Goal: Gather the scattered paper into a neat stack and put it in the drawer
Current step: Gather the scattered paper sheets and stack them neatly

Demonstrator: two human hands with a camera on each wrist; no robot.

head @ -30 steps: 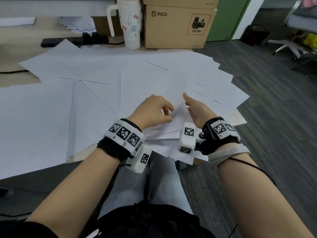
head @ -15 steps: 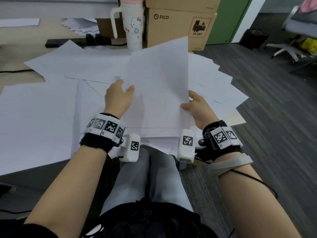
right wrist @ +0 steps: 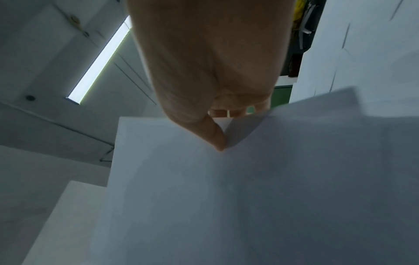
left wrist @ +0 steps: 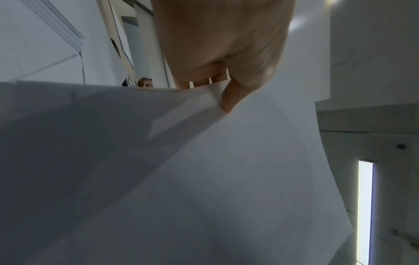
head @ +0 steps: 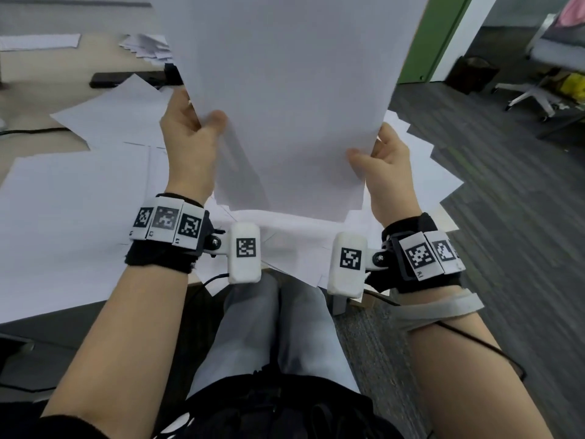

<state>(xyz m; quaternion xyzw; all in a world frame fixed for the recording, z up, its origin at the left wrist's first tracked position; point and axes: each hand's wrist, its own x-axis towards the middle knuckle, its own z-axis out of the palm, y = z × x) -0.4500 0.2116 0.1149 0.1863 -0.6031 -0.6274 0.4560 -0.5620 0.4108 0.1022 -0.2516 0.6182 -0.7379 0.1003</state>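
A bundle of white paper sheets (head: pixel 291 90) stands almost upright in front of me, above the desk. My left hand (head: pixel 193 128) pinches its left edge, thumb on the near face and fingers behind. My right hand (head: pixel 380 160) pinches its right edge the same way. The left wrist view shows the thumb (left wrist: pixel 229 100) pressed on the held paper (left wrist: pixel 204 179); the right wrist view shows the thumb (right wrist: pixel 215 138) on the sheet (right wrist: pixel 249 197). More loose white sheets (head: pixel 79 217) lie fanned across the desk beneath. No drawer is in view.
A black power strip (head: pixel 126 78) and a small paper pile (head: pixel 145 47) lie at the back of the wooden desk (head: pixel 28 106). An office chair base (head: pixel 531 96) stands on the grey carpet at right. My knees are under the desk edge.
Both hands have taken sheets from the desk and raised them from flat to nearly upright. The lifted paper now hides the mug and the cardboard boxes behind it.
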